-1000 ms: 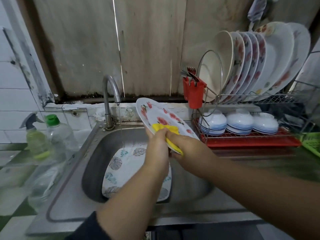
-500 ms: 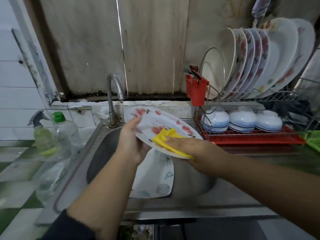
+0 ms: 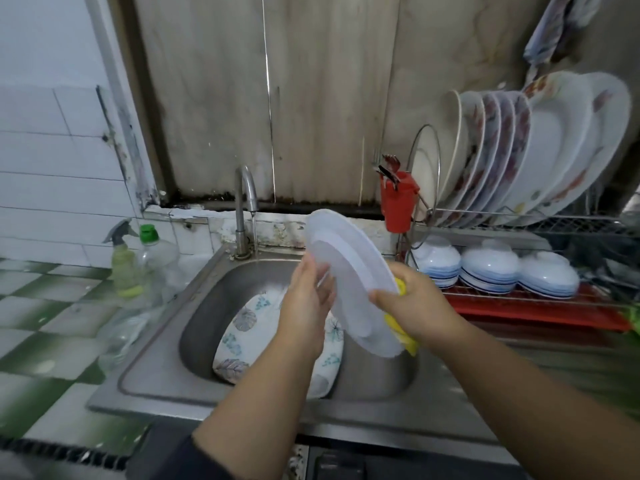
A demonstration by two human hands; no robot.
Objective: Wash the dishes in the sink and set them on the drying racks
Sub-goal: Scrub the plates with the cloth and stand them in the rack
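Both forearms reach in over the sink (image 3: 166, 344) rim. Left hand (image 3: 304, 306): fingers nearly straight, flat against the back of the plate (image 3: 349, 282), steadying it, not curled round it. Right hand (image 3: 412, 303): thumb over the plate's lower rim, the other fingers hidden behind it with the yellow cloth (image 3: 403, 332), so it grips plate and cloth together. Plate is tilted on edge above the basin, underside toward the camera. Below it a leaf-print plate (image 3: 242, 327) lies in the basin, unwashed by my reading. Behind, the tap (image 3: 246, 188) runs a thin stream. Further right, the rack (image 3: 519, 216) holds plates above and bowls (image 3: 488, 268) below. Risk: wet rim held mainly by one thumb; a slip would drop it onto the plate below and could chip both.
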